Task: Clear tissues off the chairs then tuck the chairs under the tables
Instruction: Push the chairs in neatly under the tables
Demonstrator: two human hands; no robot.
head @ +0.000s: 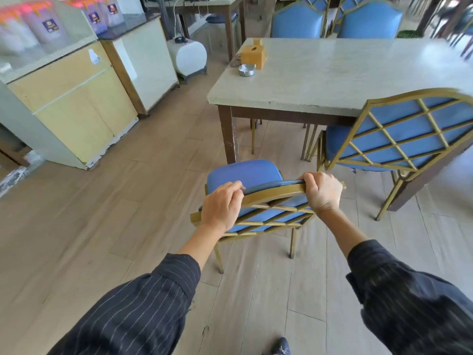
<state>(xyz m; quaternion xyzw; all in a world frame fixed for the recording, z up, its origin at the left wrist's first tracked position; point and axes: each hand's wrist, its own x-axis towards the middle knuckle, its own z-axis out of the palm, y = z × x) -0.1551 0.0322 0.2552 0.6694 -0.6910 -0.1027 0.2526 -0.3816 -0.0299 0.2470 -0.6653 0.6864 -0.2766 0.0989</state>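
Observation:
A blue padded chair (245, 174) with a gold lattice back stands on the floor just short of the near left corner of the pale marble-topped table (332, 73). My left hand (221, 207) grips the left end of its top rail, and my right hand (323, 192) grips the right end. The seat faces the table and shows no tissue on the part I can see. A second blue chair (407, 134) sits to the right with its seat partly under the table.
On the table stand a wooden tissue box (254, 55) and a metal ashtray (247, 70). Two more blue chairs (298, 21) are at the table's far side. Cream counters (76, 108) line the left, with a white tank (188, 56) behind. My shoe (281, 347) shows at the bottom.

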